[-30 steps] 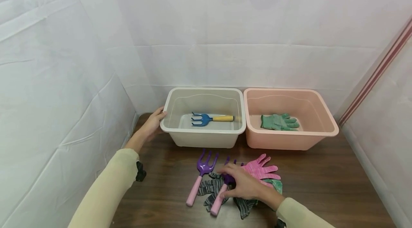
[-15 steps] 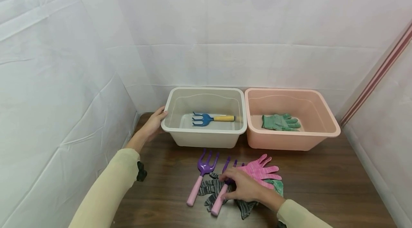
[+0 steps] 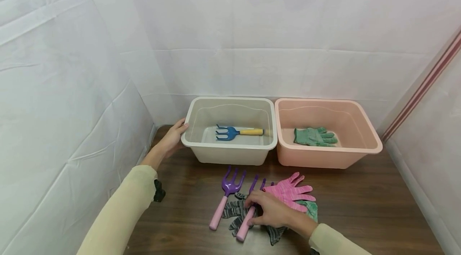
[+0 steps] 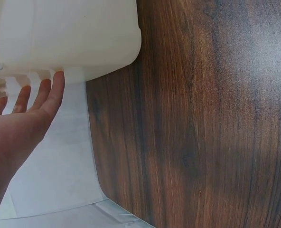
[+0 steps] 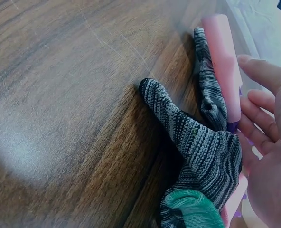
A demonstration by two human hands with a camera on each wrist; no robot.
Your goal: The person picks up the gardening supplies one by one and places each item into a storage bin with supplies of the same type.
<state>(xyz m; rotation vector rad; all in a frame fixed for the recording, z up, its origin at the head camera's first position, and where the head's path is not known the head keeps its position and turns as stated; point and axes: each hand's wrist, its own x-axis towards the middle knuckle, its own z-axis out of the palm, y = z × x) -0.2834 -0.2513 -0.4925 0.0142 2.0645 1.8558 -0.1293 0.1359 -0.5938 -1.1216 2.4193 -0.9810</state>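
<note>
My left hand (image 3: 171, 139) holds the left side rim of the grey bin (image 3: 230, 145); its fingers lie along the outer wall in the left wrist view. A blue hand fork (image 3: 230, 133) with a yellow handle lies inside. My right hand (image 3: 270, 209) is bent over a purple hand fork with a pink handle (image 3: 243, 229), thumb and fingers at the handle. Beneath this fork lies a black-and-grey striped glove (image 5: 197, 142). A second purple hand fork (image 3: 229, 187) lies to the left. A pink glove (image 3: 288, 193) spreads behind my right hand, over a green glove (image 3: 310, 209).
The pink bin (image 3: 327, 159) stands right beside the grey one, against the white back wall (image 3: 230, 71). A green glove (image 3: 313, 137) lies in it. White sheeting also borders the dark wooden table (image 3: 360, 207) at both sides.
My right fingers have moved slightly back from the fork's purple neck toward its pink handle. The left hand keeps its place on the grey bin. Both forks stay put.
</note>
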